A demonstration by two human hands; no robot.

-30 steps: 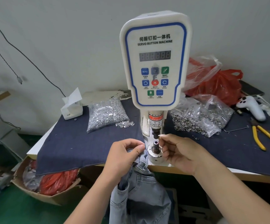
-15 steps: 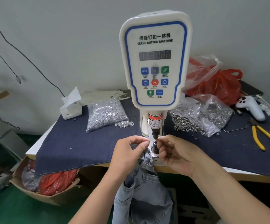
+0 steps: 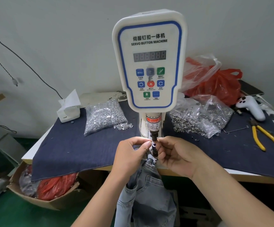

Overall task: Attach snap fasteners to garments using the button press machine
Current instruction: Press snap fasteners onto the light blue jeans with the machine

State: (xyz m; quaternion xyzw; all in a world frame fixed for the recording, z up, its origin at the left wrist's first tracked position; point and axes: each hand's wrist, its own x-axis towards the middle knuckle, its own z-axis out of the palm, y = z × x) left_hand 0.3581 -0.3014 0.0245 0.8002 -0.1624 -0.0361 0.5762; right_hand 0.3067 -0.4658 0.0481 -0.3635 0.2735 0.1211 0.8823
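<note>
Denim garment [image 3: 147, 192] is pinched by left hand [image 3: 131, 154] beside the lower die [image 3: 154, 147]; something small, unidentifiable, is pinched by right hand [image 3: 174, 153] beneath the punch [image 3: 154, 136].

A white table [image 3: 34, 150] carries a dark blue cloth [image 3: 77, 145] over most of its top. On it stand the button machine [image 3: 149, 63], two clear bags of metal snaps [image 3: 103, 116] [image 3: 198, 118], a tissue box [image 3: 68, 112], yellow pliers [image 3: 264, 138] and a white controller [image 3: 252, 108].
</note>
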